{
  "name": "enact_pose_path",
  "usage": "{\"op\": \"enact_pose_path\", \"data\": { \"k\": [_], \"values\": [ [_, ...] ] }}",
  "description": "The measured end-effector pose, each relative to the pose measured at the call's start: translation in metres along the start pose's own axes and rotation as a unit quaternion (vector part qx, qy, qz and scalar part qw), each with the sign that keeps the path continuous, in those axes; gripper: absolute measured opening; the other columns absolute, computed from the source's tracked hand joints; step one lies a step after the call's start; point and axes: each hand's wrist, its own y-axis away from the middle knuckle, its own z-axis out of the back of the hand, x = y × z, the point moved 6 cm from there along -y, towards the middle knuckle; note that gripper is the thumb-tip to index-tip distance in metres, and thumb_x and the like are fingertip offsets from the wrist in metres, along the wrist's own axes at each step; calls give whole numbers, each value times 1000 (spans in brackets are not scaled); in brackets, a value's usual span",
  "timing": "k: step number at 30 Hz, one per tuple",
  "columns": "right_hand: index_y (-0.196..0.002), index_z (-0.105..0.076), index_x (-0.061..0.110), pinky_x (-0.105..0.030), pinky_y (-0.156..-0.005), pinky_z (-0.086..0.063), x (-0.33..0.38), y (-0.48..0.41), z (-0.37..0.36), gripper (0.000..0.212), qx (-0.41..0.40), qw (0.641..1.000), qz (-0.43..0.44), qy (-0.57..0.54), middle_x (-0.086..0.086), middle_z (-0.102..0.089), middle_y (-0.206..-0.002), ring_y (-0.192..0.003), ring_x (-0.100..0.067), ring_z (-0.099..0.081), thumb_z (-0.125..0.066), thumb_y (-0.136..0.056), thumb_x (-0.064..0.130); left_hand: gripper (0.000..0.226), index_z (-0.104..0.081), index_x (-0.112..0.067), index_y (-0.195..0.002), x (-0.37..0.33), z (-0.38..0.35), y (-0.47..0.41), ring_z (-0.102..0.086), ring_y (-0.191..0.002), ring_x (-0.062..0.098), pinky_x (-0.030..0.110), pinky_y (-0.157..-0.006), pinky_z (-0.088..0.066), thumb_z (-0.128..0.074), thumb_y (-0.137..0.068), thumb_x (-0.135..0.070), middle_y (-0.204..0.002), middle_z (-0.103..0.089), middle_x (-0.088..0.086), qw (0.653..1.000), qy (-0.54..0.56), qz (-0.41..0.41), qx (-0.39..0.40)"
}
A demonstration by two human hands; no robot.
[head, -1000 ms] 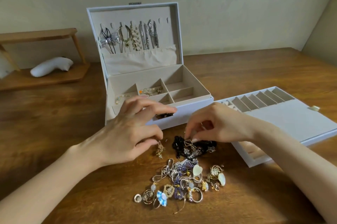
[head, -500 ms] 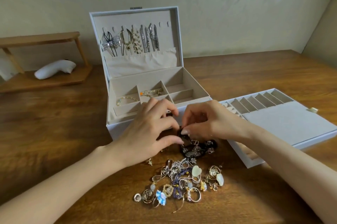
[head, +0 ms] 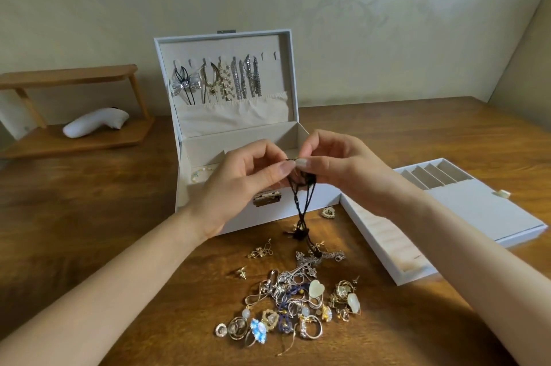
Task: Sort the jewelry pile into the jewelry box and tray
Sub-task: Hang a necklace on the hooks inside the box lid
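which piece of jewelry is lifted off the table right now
The black cord necklace, pinched by both the left hand and right hand; the other pile pieces lie flat on the table.

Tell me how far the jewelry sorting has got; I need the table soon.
Early days. Done: hair clips hang in the jewelry box lid, and a beaded piece lies in a compartment. In hand: the left hand and right hand pinch a black cord necklace, dangling above the table. Left: the pile of rings and pendants; the tray looks unfilled.
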Motion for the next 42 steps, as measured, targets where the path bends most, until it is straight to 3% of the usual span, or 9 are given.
{"op": "enact_pose_path", "data": {
  "k": [4,9,14,20,23,32,38,40,42],
  "values": [
    [-87,-60,10,-32,-65,-54,-4,0,-8,6,29,994,-22,-100,-9,-61,-83,-72,-22,-59,-59,-82,12,13,-56,-6,-85,3,-5,1,-66,-73,15,22,-69,-54,-54,-82,-19,-77,-66,5,995,89,35,16],
    [-94,-62,10,-21,-50,-46,-9,0,-4,12,42,992,-31,-115,-4,-61,-77,-62,-15,-53,-59,-83,7,14,-50,-8,-81,3,-7,-1,-60,-59,16,30,-65,-56,-45,-88,-19,-60,-56,2,984,169,53,21],
    [-94,-65,5,-19,-51,-46,-12,4,0,19,91,991,-53,-85,-5,-59,-73,-57,-10,-54,-67,-75,4,25,-42,-8,-72,-4,10,-5,-32,-40,5,14,-38,-32,-48,-92,-22,-50,-38,-4,968,245,46,29],
    [-93,-67,-4,-25,-60,-53,-12,9,7,19,97,993,-61,25,-4,-65,-69,-62,-16,-60,-65,-77,6,15,-53,-11,-79,-9,29,-8,-32,-39,1,11,-37,-27,-55,-87,-24,-49,-43,-8,951,307,-11,28],
    [-92,-69,-1,-25,-58,-53,-16,10,6,15,107,992,-68,26,-7,-67,-69,-62,-18,-64,-64,-78,2,27,-50,-11,-81,-6,34,-9,-35,-40,0,11,-38,-31,-69,-78,-29,-50,-45,-8,943,331,-17,29],
    [-83,-65,-2,-27,-54,-53,-20,7,13,12,59,996,-63,-10,-12,-64,-66,-55,-19,-61,-58,-82,8,21,-55,-11,-78,-3,36,-6,-27,-38,2,13,-36,-24,-70,-77,-26,-46,-40,-7,961,276,-18,22],
    [-102,-63,4,-20,-44,-23,-17,4,3,22,45,998,-51,-11,0,-41,-57,-47,-11,-30,-62,-82,13,7,-62,-13,-83,-21,26,-8,-28,-39,4,15,-37,-22,-62,-83,-20,-45,-42,-7,970,238,-37,37],
    [-115,-59,7,-21,-43,-21,-16,3,-11,36,76,995,-60,9,-1,-38,-58,-47,-11,-28,-66,-80,14,7,-66,-13,-85,-26,19,-8,-30,-39,6,16,-38,-23,-60,-87,-15,-45,-44,-4,981,187,-39,38],
    [-110,-61,14,-21,-42,-21,-10,3,-28,32,106,993,-43,24,-1,-38,-56,-45,-11,-29,-68,-79,16,10,-68,-15,-87,-29,11,-7,-35,-40,7,15,-39,-27,-58,-87,-17,-47,-47,-2,992,112,-40,37]
  ]
}}
